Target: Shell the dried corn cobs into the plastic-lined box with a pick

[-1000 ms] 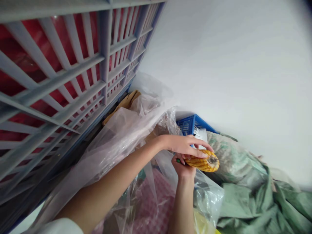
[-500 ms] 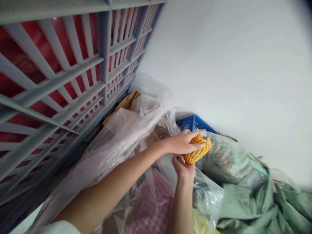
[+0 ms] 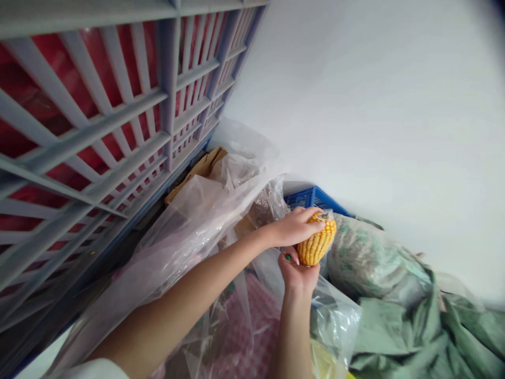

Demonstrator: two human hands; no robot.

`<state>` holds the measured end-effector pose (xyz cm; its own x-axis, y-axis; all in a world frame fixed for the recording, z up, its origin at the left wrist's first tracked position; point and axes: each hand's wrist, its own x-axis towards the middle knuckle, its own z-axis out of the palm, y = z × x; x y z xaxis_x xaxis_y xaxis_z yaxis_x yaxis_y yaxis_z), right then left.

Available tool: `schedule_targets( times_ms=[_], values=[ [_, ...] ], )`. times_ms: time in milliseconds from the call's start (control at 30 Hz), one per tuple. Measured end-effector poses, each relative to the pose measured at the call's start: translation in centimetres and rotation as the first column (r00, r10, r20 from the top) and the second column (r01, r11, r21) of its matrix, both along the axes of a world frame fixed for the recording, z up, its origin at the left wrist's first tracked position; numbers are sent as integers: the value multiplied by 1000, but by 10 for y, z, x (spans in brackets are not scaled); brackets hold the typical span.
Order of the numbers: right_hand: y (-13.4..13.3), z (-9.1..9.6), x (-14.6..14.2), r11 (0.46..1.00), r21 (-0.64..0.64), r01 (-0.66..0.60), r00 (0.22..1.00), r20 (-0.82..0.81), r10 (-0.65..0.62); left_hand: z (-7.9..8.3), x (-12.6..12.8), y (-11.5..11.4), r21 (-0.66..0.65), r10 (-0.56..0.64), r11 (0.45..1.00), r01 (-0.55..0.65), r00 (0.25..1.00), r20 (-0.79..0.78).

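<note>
A cob [image 3: 316,243] of yellow corn is held in the air between two hands, tilted, its blunt end up. The left hand [image 3: 295,226] is partly closed on the upper end, thumb and fingers spread over the kernels. The right hand [image 3: 299,272] is cupped under the lower end and has hold of it; most of its fingers are hidden. A small green thing [image 3: 288,257] shows at that hand. Just behind the cob are a blue crate [image 3: 331,203] and a stained sack [image 3: 369,258], with a green tarp [image 3: 398,329] to the right. Clear plastic [image 3: 193,210] lies beneath the arms, over a pink checked cloth [image 3: 252,321]. A grey crate [image 3: 169,100] with red contents stands at left, a white wall [image 3: 374,105] behind.
</note>
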<state>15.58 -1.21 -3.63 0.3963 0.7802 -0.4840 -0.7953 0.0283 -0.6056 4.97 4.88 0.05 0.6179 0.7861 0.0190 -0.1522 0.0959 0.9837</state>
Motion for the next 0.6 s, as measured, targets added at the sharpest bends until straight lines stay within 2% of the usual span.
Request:
schedule_targets(
  times_ms=[133,267,433,600],
  values=[
    [-2,-3,3,1000,10,2,1000,17,-3,2,-1,1,-135,-46,989,65,988,145],
    [-5,-4,3,995,72,-62,992,111,54,2,-2,1,-185,33,983,-6,989,144],
    [-4,-1,0,1000,12,-1,990,141,-1,1,1,1,-231,113,971,-63,972,206],
    [-3,1,-3,1000,30,1,975,223,-8,-1,4,-1,-288,188,952,-107,945,269]
  ],
)
